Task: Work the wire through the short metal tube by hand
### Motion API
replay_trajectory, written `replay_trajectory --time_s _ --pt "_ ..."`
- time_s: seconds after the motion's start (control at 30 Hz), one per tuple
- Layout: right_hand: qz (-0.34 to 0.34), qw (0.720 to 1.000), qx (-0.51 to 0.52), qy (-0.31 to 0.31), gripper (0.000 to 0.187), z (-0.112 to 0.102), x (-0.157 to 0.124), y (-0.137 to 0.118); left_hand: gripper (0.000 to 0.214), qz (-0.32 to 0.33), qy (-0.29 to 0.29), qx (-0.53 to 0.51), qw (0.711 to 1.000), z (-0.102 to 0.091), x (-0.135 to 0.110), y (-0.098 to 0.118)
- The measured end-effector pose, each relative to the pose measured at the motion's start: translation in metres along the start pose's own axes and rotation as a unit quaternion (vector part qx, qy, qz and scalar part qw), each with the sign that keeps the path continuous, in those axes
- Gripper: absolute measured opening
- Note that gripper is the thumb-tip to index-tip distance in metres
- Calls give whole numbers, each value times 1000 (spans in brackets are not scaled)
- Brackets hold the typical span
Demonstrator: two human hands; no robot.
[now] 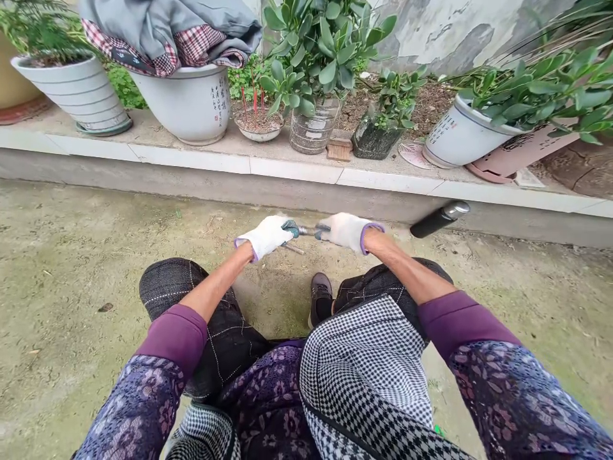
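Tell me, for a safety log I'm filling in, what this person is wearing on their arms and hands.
The left glove and right glove are white knit with purple wrist hems. The left sleeve and right sleeve are dark purple floral lace, ending in plain purple cuffs. The forearms are bare between cuff and glove.

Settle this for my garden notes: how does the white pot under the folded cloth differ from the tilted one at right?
The pot under the cloth stands about upright, while the right-hand pot leans against a pinkish pot. The first is topped by folded grey and plaid cloth; the second holds a leafy green plant. Both are white glazed ceramic with dark calligraphy on the side, and sit on the concrete ledge.
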State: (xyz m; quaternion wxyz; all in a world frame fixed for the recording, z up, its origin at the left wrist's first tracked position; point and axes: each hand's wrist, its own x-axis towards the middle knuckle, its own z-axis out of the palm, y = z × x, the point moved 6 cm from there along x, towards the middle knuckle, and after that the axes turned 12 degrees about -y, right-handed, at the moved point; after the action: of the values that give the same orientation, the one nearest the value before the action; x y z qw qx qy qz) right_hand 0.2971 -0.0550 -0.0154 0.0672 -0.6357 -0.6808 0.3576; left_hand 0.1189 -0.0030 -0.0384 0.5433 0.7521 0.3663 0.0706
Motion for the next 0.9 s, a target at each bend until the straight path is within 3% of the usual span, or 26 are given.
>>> replay_trajectory --time_s 0.17,0.33,0.43,0.5,0.6,0.7,0.8,0.9 --pt "18 989 -128 74 31 -29 3 -5 25 32 -2 -145 989 -4 5 5" --pt "19 980 -174 92 36 -33 -1 -14 29 46 -19 -178 983 -9 -1 7" --pt "28 979 -159 124 34 -36 -4 -17 32 49 -38 -171 983 -5 -5 8" --pt "22 986 -77 144 35 -40 -8 -18 31 53 -41 -174 982 -3 -5 8" --pt "-16 988 124 87 38 -39 -14 -18 26 48 -18 -182 982 -7 0 5" --pt "-57 972 219 -65 42 -22 -22 -26 18 31 14 -157 987 -14 4 2" --pt "-41 977 126 -168 39 -1 -28 -26 13 27 10 -92 995 -16 4 2" --pt "-3 992 24 -123 24 4 -20 -18 10 21 6 -36 999 -13 0 3"
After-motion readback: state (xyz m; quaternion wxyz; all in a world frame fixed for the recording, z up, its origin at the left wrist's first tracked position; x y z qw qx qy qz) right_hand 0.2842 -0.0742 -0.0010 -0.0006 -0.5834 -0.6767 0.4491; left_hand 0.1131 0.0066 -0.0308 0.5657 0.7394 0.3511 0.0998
